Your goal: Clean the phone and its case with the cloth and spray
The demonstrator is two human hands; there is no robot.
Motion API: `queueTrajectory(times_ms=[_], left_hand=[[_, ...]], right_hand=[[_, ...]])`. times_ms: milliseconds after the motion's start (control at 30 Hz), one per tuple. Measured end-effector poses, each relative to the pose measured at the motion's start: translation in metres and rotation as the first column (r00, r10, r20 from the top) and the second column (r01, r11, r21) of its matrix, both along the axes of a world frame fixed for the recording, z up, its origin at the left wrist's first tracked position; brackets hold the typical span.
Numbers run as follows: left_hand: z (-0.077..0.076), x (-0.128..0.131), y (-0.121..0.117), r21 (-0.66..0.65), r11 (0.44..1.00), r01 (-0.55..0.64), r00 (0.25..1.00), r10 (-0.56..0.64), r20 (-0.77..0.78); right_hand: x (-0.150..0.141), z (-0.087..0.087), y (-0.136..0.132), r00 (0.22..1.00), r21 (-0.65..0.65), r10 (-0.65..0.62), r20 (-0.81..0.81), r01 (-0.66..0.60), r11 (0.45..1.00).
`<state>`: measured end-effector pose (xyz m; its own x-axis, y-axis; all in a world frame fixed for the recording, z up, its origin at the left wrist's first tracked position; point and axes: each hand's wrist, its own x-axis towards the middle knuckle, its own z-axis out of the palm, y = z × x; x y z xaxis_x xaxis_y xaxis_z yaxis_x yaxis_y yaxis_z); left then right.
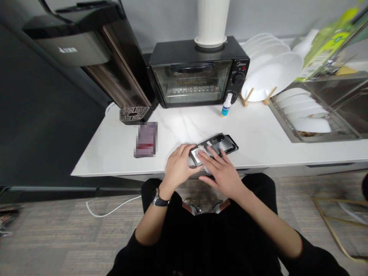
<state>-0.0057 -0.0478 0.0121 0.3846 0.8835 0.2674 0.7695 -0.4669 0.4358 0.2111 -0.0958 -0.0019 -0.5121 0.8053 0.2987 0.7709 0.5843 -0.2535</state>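
OK, we're at the counter's front edge, and the L hand [179, 165] has its fingers [184, 155] curled tight round the near end of a dark smartphone [214, 145], so that's a firm grip, watch [160, 200] on that wrist. R hand [221, 172] comes in from the other side, fingers [208, 158] splayed across the phone, not clenched; pressing or just resting, can't tell from here. Phone lies flat on the white stone counter [115, 161], tilted a bit toward the far right, w/ a white label [197, 154] on its upper face, a camera cut-out up top and a dark case-like layer [230, 145] sticking out past the far end. Fitted together or only stacked? Can't tell, the hands cover too much. Left of the hands, well apart, a pixelated flat package [145, 140], no detail readable. Behind, a small blue-labelled bottle [226, 105] stands upright by a black toaster oven [198, 73], door shut. Further right, white plates [271, 73] in a wooden stand, white bowls [301, 111] racked over a steel sink [339, 111]. Nothing sits between the hands and the phone, no other tool near them, no co-worker's hands in view.
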Motion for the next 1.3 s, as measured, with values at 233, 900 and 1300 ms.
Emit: queueTrajectory(times_ms=[233, 900, 1300], left_hand=[[0.001, 0.000, -0.001, 0.008, 1.000, -0.003, 1.000, 0.003, 0.011], [0.002, 0.002, 0.000, 0.019, 1.000, -0.010, 1.000, 0.010, -0.006], [-0.004, 0.000, 0.003, 0.024, 1.000, 0.013, 1.000, -0.012, -0.024]], right_hand=[[0.026, -0.009, 0.033, 0.921, 0.063, -0.379, -0.088, 0.385, 0.921], [0.035, -0.010, 0.038, 0.932, 0.084, -0.354, -0.075, 0.360, 0.929], [0.000, -0.002, 0.029, 0.992, 0.034, -0.126, -0.030, 0.127, 0.991]])
